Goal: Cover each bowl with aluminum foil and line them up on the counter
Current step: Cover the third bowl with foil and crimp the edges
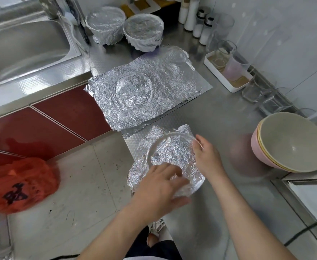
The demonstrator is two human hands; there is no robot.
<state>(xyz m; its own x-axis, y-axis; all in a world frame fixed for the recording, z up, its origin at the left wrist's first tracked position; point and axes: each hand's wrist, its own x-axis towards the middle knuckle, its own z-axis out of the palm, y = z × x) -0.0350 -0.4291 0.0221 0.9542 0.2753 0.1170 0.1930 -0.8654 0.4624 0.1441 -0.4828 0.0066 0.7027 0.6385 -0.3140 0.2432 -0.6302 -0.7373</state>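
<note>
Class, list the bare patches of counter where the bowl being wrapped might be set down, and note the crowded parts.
Bare steel lies between the foil sheets and the stacked bowls, and nearer, right of the half-wrapped bowl. A narrow gap sits beside the two covered bowls. Crowded: the wall side, with bottles, tray and glasses.

Single head view; wide-angle; looks forward and down onto counter (219, 113) from close above.
</note>
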